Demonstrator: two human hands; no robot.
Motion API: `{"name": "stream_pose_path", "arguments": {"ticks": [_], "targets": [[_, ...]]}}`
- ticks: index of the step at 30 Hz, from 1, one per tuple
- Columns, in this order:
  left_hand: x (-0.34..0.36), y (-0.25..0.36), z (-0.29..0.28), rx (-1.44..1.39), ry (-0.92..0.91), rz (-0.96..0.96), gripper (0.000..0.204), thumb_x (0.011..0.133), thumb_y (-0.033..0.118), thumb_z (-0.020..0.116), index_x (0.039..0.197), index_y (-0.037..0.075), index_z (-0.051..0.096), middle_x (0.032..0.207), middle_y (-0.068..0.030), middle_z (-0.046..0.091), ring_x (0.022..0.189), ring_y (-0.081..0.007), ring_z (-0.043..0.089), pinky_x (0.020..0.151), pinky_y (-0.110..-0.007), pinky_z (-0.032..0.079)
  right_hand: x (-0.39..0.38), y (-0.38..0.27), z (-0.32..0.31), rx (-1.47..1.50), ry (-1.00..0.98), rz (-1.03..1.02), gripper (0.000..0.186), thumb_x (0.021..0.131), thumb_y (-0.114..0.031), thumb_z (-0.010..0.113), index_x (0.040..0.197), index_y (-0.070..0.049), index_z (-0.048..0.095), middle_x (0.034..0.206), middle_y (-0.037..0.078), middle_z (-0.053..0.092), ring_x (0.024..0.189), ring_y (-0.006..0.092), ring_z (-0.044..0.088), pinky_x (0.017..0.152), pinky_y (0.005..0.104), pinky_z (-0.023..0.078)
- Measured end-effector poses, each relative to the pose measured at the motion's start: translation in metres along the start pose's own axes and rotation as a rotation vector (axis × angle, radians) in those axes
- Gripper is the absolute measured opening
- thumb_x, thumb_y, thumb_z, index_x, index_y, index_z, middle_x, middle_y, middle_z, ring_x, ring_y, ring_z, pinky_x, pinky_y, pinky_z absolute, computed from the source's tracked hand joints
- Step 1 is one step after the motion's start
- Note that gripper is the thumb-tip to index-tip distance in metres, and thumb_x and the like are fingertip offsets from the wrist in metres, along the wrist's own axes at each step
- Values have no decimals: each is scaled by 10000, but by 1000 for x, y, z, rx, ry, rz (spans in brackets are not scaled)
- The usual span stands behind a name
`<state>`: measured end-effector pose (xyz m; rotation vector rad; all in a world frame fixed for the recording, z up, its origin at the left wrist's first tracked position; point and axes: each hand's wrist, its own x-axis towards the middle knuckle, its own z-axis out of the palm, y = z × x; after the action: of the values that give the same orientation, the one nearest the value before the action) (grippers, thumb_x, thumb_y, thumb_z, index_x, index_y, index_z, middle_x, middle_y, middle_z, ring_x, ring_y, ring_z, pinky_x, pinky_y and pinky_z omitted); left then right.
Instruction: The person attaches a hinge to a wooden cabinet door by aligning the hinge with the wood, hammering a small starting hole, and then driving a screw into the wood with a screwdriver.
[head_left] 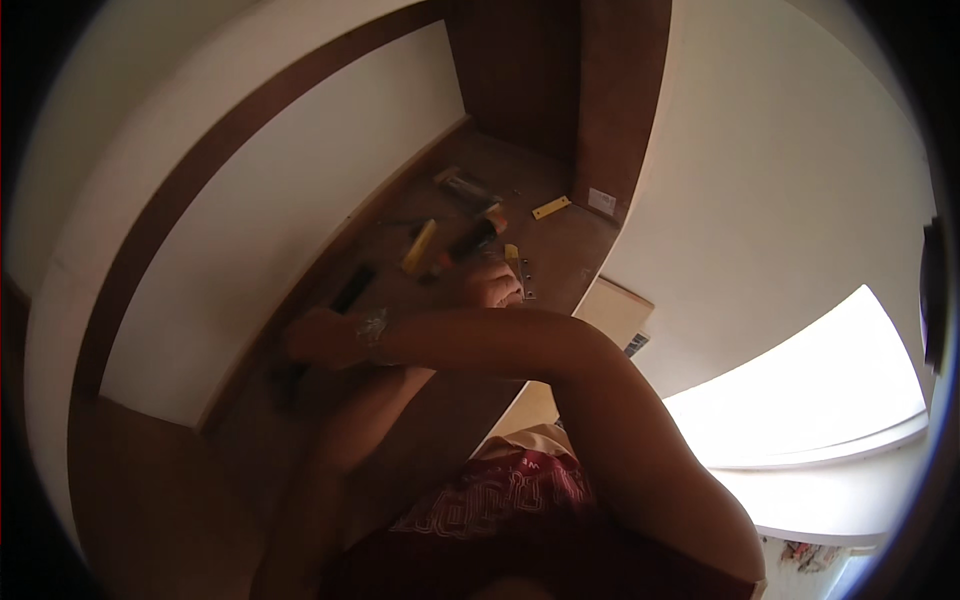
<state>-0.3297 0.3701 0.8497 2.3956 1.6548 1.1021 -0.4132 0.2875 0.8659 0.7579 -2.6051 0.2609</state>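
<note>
Cannot make out the left wrist, hidden beneath the right forearm (pixel 470 340), or the exact contact between the fingers of the left hand (pixel 491 285) and the dark-spotted plate (pixel 523 283). Cannot confirm any grip of the blurred right hand (pixel 323 338) on the dark bar (pixel 353 288) beside it, or name the murky shape (pixel 286 382) just below. Cannot read the small white label (pixel 602 201) or identify the tiny patterned bundle (pixel 812 556), lower right. Cannot follow the left arm (pixel 345 435) past the lower edge.
</note>
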Motion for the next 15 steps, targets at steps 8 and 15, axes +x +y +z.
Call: {"name": "stream_pose_path", "arguments": {"ticks": [8,15], "targets": [[10,11,14,-161,74,-164,103,813,-15,727,883,20,659,851,-117,671,817,-263,686,731,-358,535,-31,-1,-22,177,288,-149,191,856,-136,580,1005,-84,688,1030,121,663,1048,288,653,874,463,537],[-10,25,-21,48,47,-177,81,886,59,666,959,37,693,919,-137,710,847,-299,701,731,-383,548,-178,-8,-173,282,574,514,244,837,-143,676,1041,-12,704,971,162,718,850,287,730,701,383,576]]}}
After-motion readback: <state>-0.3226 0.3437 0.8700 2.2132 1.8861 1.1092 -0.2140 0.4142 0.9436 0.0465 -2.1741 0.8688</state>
